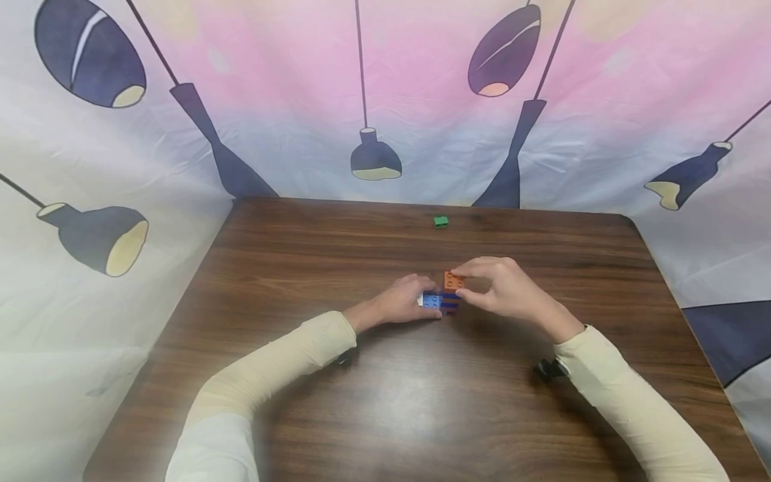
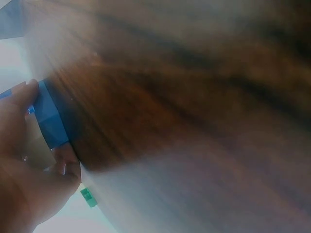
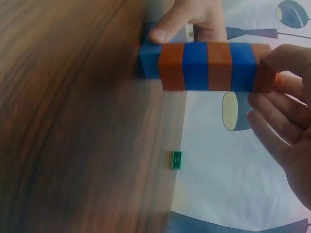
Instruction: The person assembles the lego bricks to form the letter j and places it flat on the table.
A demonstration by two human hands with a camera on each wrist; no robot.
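Note:
My left hand (image 1: 405, 300) grips a light blue brick (image 1: 431, 300) low at the table, thumb and fingers on opposite sides. A pale, whitish piece shows beside that brick, partly hidden by the hand. From the blue brick rises a stack of alternating orange and blue bricks (image 3: 208, 66), upright on the table side. At its top, my right hand (image 1: 504, 288) pinches the uppermost orange brick (image 1: 450, 280) between thumb and fingers. In the left wrist view, the blue brick (image 2: 51, 119) lies against the left fingertips.
A small green brick (image 1: 442, 221) lies near the far edge of the brown wooden table (image 1: 337, 248), beyond both hands. Behind the table hangs a cloth (image 1: 313, 161) printed with lamps. A dark strap piece (image 1: 549, 369) is at the right wrist.

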